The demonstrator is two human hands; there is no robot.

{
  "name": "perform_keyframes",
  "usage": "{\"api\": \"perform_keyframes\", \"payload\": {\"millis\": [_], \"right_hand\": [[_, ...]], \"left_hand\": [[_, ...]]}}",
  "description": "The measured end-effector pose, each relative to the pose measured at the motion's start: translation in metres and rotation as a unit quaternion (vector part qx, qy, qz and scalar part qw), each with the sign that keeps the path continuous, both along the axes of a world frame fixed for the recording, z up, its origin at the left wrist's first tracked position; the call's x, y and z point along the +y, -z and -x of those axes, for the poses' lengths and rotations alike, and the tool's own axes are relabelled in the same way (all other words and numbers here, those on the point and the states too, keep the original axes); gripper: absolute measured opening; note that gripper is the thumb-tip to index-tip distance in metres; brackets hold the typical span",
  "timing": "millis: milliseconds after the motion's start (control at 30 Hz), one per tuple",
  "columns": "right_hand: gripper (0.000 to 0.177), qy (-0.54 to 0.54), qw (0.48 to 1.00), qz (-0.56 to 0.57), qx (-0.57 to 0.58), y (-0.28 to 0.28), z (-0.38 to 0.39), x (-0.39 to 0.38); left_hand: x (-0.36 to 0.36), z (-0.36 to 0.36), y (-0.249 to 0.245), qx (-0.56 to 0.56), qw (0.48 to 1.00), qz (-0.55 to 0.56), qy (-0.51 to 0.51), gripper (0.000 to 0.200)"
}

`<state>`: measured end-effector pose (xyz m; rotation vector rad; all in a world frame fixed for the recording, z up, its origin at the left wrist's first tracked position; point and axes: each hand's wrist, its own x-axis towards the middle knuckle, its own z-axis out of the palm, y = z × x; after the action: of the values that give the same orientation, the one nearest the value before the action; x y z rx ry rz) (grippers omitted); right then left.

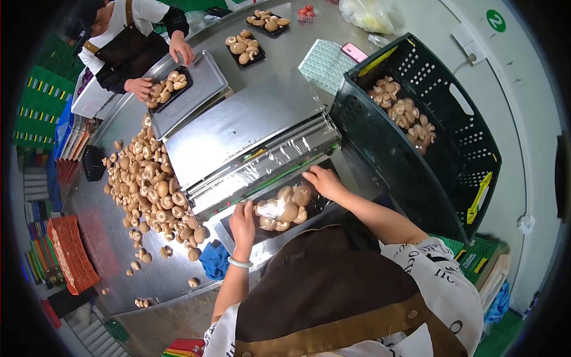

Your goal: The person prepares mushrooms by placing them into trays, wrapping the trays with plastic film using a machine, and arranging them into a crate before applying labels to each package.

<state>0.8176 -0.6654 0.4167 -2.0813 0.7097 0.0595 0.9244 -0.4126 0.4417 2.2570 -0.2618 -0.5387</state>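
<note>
Close to my body, a dark tray of shiitake mushrooms lies under clear plastic film that catches the light. My left hand, with a pale bangle at the wrist, is closed on the film at the tray's left side. On the right, the fingers of my right hand are bent and pinch the film near the tray's far corner. Just beyond both hands stands a metal wrapping machine with a film roll along its front. The fingertips are partly hidden.
Loose shiitake mushrooms are heaped to the left, beside a blue cloth. A dark green crate with packed mushrooms stands at right. Across the table, a co-worker's hands handle another mushroom tray. A phone lies behind.
</note>
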Motion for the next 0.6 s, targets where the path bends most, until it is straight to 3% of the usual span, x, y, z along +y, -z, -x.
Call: {"api": "perform_keyframes", "payload": {"millis": [67,167,267,333,400,433,500,533,567,600], "right_hand": [[0.029,0.047,0.997,-0.051,0.029,-0.011,0.014,-0.002],[0.022,0.072,0.989,-0.082,-0.1,0.012,0.03,0.004],[0.018,0.143,0.965,-0.175,-0.13,0.004,0.038,0.01],[0.013,0.223,0.926,-0.267,-0.149,-0.037,0.06,0.006],[0.012,0.256,0.911,-0.272,-0.173,-0.072,0.092,0.002],[0.011,0.267,0.926,-0.214,-0.162,-0.072,0.108,0.001],[0.011,0.29,0.94,-0.111,-0.14,-0.05,0.139,-0.003],[0.011,0.305,0.943,-0.046,-0.124,-0.025,0.151,0.001],[0.011,0.316,0.943,0.02,-0.106,-0.005,0.157,0.004],[0.011,0.323,0.938,0.085,-0.09,0.018,0.161,0.006]], "left_hand": [[0.009,0.014,0.011,-0.017,0.996,0.075,-0.036,0.014],[0.028,0.036,0.032,-0.104,0.985,0.14,-0.017,0.015],[0.036,0.037,0.046,0.02,0.957,0.249,-0.15,0.013],[0.036,0.027,0.012,0.052,0.94,0.289,-0.174,0.016],[0.038,0.02,-0.008,0.09,0.95,0.259,-0.15,0.02],[0.045,0.019,0.012,0.052,0.959,0.253,-0.115,0.017],[0.032,0.023,0.015,-0.088,0.991,0.097,0.0,0.013],[0.022,0.024,0.018,-0.159,0.985,0.018,0.06,0.011],[0.012,0.025,0.029,-0.15,0.986,-0.011,0.07,0.01],[-0.002,0.024,0.032,-0.247,0.957,-0.057,0.145,0.02]]}}
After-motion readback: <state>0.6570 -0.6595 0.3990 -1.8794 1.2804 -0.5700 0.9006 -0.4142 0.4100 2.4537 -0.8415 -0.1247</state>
